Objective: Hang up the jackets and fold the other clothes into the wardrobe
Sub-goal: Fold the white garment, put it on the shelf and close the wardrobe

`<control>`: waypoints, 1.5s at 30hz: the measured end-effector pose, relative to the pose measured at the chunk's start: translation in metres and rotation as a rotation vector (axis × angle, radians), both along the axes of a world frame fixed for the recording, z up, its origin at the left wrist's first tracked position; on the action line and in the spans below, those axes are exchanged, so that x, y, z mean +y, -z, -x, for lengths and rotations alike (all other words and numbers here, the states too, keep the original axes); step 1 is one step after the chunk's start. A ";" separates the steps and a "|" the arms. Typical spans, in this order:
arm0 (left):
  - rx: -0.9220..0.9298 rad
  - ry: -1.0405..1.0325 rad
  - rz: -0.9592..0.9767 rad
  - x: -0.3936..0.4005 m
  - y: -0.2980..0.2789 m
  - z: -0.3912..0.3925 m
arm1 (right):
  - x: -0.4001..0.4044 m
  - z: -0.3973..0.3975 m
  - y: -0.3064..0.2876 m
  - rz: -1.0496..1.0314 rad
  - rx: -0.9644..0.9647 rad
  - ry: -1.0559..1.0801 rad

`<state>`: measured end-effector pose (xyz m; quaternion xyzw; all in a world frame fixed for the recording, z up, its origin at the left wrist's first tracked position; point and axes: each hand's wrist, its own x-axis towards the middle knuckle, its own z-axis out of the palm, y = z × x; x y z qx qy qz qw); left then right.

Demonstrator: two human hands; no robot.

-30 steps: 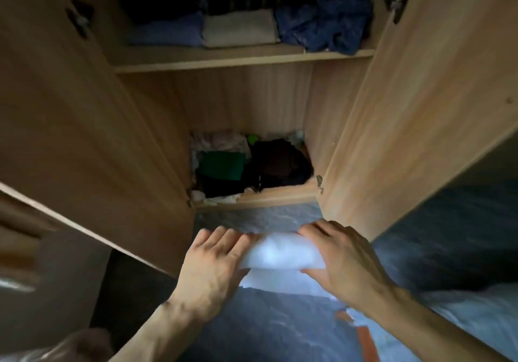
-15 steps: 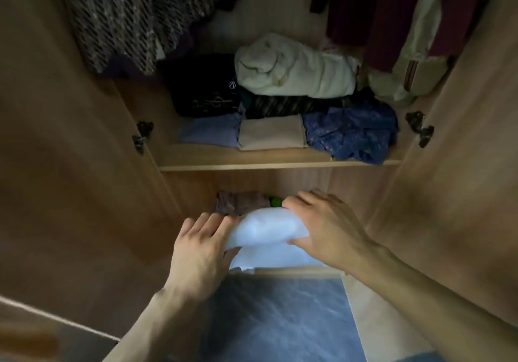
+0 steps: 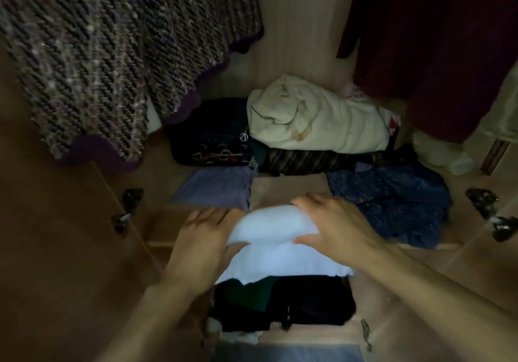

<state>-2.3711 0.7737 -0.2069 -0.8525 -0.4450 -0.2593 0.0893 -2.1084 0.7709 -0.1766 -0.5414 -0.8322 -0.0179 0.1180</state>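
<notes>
A folded white garment (image 3: 277, 246) is held between both hands at the front edge of the wardrobe's middle shelf (image 3: 159, 242). My left hand (image 3: 204, 238) grips its left end, fingers on top and thumb underneath. My right hand (image 3: 333, 221) grips its right end the same way. Just behind the garment on the shelf lie a folded beige piece (image 3: 286, 190), a folded lilac piece (image 3: 215, 188) and a crumpled blue cloth (image 3: 392, 199). A tweed jacket (image 3: 117, 53) hangs at the upper left and a dark red coat (image 3: 437, 47) at the upper right.
A cream bundle (image 3: 316, 120) sits on dark folded clothes (image 3: 213, 143) at the back of the shelf. Below the shelf, dark and green clothes (image 3: 283, 302) fill the bottom compartment. Open wooden doors with black hinges (image 3: 129, 204) flank both sides.
Both hands have carried the white garment up from floor level and forward to the middle shelf's front edge. The view has moved closer into the wardrobe.
</notes>
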 end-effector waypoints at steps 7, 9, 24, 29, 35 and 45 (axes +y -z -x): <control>0.042 0.172 0.070 0.094 -0.024 -0.013 | 0.050 -0.013 -0.033 0.075 0.028 0.162; -0.009 0.221 0.137 0.117 -0.029 -0.016 | 0.063 -0.017 -0.041 0.055 0.021 0.187; 0.183 0.054 0.255 0.220 0.025 -0.044 | 0.178 -0.039 0.034 0.065 0.311 0.291; 0.075 0.104 0.311 0.217 0.031 -0.061 | 0.180 -0.031 0.060 0.101 0.139 0.263; 0.024 0.171 0.396 0.219 0.053 -0.098 | 0.183 -0.039 0.088 0.083 0.151 0.281; -0.068 0.096 0.447 0.232 0.093 -0.111 | 0.191 -0.043 0.112 -0.038 0.279 0.274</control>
